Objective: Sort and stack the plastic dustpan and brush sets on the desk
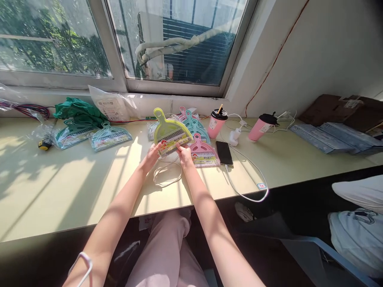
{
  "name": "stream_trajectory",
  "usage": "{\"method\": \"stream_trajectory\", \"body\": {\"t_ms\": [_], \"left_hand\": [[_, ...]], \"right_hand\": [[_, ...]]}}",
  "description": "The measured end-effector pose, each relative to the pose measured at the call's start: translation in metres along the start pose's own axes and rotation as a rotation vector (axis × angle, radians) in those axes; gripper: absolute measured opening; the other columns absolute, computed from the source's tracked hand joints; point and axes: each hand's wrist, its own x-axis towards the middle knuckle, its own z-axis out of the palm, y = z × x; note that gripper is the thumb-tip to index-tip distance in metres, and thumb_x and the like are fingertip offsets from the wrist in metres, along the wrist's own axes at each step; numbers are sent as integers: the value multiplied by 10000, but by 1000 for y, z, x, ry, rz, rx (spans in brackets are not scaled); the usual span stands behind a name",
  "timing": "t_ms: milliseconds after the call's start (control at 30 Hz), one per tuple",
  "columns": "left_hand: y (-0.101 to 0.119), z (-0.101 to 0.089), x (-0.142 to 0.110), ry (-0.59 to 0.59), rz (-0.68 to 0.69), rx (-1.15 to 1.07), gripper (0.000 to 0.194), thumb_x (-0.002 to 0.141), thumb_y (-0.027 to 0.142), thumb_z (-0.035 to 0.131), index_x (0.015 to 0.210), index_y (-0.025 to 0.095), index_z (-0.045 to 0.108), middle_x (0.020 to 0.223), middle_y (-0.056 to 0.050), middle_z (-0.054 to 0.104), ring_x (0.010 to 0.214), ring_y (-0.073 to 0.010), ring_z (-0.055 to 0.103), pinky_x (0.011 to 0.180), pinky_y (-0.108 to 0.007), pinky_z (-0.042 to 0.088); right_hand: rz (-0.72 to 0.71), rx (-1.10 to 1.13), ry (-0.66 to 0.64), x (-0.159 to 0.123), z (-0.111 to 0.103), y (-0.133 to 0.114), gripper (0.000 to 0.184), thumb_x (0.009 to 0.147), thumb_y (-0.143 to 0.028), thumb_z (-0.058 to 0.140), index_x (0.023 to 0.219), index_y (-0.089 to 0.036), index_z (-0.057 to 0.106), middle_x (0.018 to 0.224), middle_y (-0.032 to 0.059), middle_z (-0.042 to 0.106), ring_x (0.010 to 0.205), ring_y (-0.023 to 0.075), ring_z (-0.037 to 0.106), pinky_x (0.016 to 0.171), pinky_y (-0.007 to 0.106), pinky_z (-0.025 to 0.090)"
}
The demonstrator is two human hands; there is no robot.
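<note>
Both of my hands grip a yellow-green mini dustpan and brush set [171, 128], tilted up over the table with its handle pointing away from me. My left hand [152, 156] is closed on its lower left corner, and my right hand [184, 154] on its lower right edge. Just right of my right hand lies a pink dustpan set [203, 152]. Behind it are teal dustpan sets [196, 128], partly covered by the one I hold. A pale cable [167, 181] lies in loops beneath my hands.
More teal dustpan sets [110, 136] lie at the left near a green bag [77, 109] and a tape measure [44, 145]. To the right are a phone [224, 153], a charger [235, 137] and two pink cups [216, 124]. Flat boxes [321, 137] lie farther right. A person's sleeve [359, 191] shows there.
</note>
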Motion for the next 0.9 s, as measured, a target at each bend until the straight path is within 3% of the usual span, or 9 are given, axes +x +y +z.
{"method": "stream_trajectory", "body": {"t_ms": [167, 333, 567, 700, 900], "left_hand": [[6, 0, -4, 88, 26, 76, 658, 723, 553, 919, 1238, 176, 759, 1275, -144, 785, 1356, -411, 642, 1126, -506, 531], [4, -2, -8, 77, 47, 209, 629, 639, 464, 971, 1157, 152, 796, 1197, -162, 804, 1250, -454, 694, 1036, -549, 581], [3, -2, -8, 82, 50, 209, 619, 606, 404, 979, 1149, 166, 802, 1214, -157, 799, 1241, -451, 700, 1079, -582, 551], [-2, -7, -5, 115, 51, 205, 503, 622, 388, 950, 1071, 206, 817, 1146, -140, 817, 1300, -461, 660, 1090, -590, 536], [-8, -22, -2, 162, -75, 306, 605, 616, 483, 951, 1137, 215, 801, 1128, -156, 817, 1224, -487, 698, 935, -575, 594]], "right_hand": [[16, -24, -91, -2, 2, 4, 288, 644, -184, 891, 844, -208, 685, 910, 50, 814, 1024, 236, 769, 873, 335, 655], [80, -51, -159, -4, -2, 4, 305, 619, -172, 914, 823, -202, 689, 858, 45, 815, 974, 242, 781, 844, 333, 656], [98, -78, -123, 1, -6, 5, 239, 666, -192, 868, 788, -203, 662, 792, 21, 794, 796, 196, 766, 725, 299, 632], [90, -88, -118, 4, -6, 9, 239, 651, -192, 873, 807, -188, 692, 751, 14, 780, 732, 182, 745, 678, 282, 626], [48, -20, -95, 2, -2, 14, 249, 637, -165, 857, 853, -172, 733, 854, 48, 824, 809, 191, 770, 670, 259, 625]]}}
